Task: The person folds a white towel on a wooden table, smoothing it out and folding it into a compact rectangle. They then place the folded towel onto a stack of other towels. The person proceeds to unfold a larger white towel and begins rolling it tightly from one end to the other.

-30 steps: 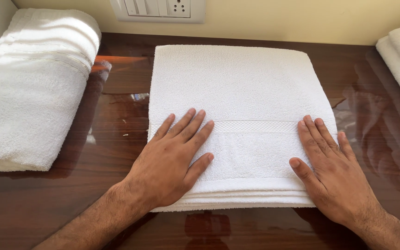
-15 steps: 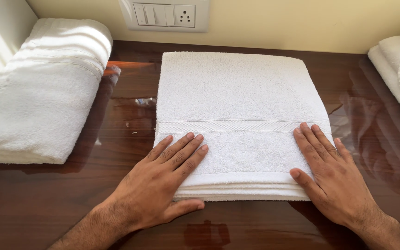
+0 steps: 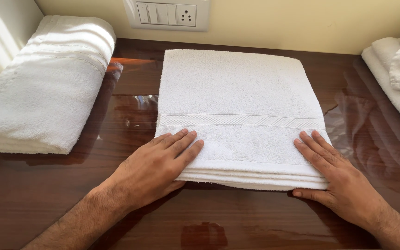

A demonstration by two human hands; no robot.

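Now both hands, L (image 3: 156, 169) & R (image 3: 334, 178), had slid back toward 6 o'clock, spread flat, pressing the folded towel's (image 3: 239, 106) near edge.

A home or hotel room, by the look of it: a glossy dark wooden desk (image 3: 237, 222) against a cream wall, a white switch plate (image 3: 166, 14) with a socket, and folded white towels (image 3: 241, 115) stacked on both sides.

Hands (image 3: 255, 176) on towel (image 3: 239, 102) — between stacks (image 3: 42, 88)
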